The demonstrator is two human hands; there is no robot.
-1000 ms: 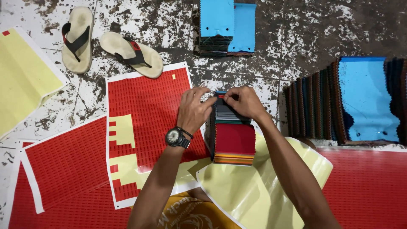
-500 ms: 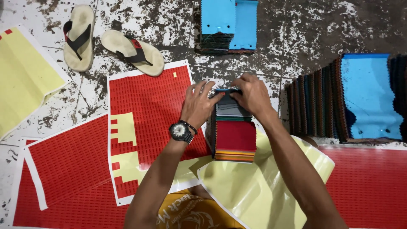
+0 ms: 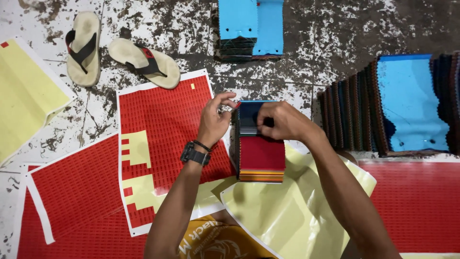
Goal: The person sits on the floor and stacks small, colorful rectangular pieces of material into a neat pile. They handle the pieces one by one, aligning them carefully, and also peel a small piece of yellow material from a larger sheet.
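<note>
A stack of fabric swatches point(image 3: 261, 153) lies on the floor in front of me, with a red swatch showing and a dark blue one at its far end. My right hand point(image 3: 282, 122) presses down on that dark blue end, fingers curled over it. Just left of the stack's top corner, my left hand point(image 3: 215, 120), with a black watch on its wrist, pinches a tiny red sticker point(image 3: 237, 104) between thumb and fingertip. Under that hand lies a red sticker sheet point(image 3: 163, 120) with yellow patches where stickers are gone.
Two sandals point(image 3: 84, 45) point(image 3: 143, 62) lie at the far left. A blue-topped swatch pile point(image 3: 249, 29) sits at the top, and a long fanned row of swatches point(image 3: 407, 105) at the right. More red sheets point(image 3: 76, 192) point(image 3: 417, 201) and yellow backing paper point(image 3: 287, 216) point(image 3: 24, 96) surround me.
My left hand has come off the stack's far edge and drawn slightly left, now pinching a small red sticker. My right hand has slid down onto the dark blue swatch.
</note>
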